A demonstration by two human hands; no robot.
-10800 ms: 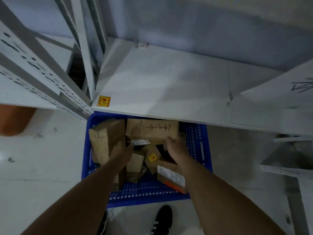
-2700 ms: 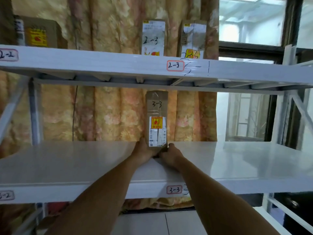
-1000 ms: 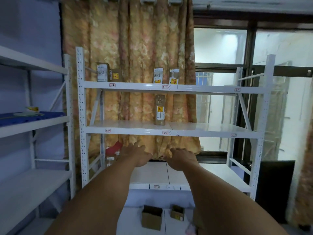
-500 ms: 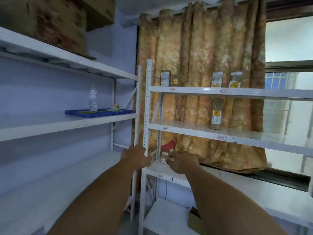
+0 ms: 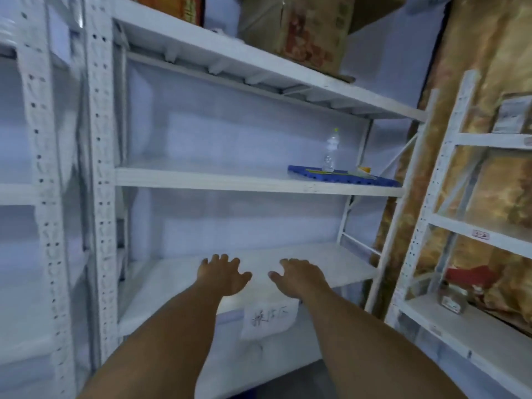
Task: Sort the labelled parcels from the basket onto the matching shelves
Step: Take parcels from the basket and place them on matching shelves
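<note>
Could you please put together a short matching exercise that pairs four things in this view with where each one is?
Things:
1. clear bottle
2. handwritten paper sign
3. printed cardboard box
4. left hand

Places:
A. on the top shelf of the white rack
B. hanging from the front edge of the lower shelf
C. standing on the blue tray on the middle shelf
D. open, above the lower shelf, beside the right hand

Pairs: 1-C, 2-B, 3-A, 4-D
</note>
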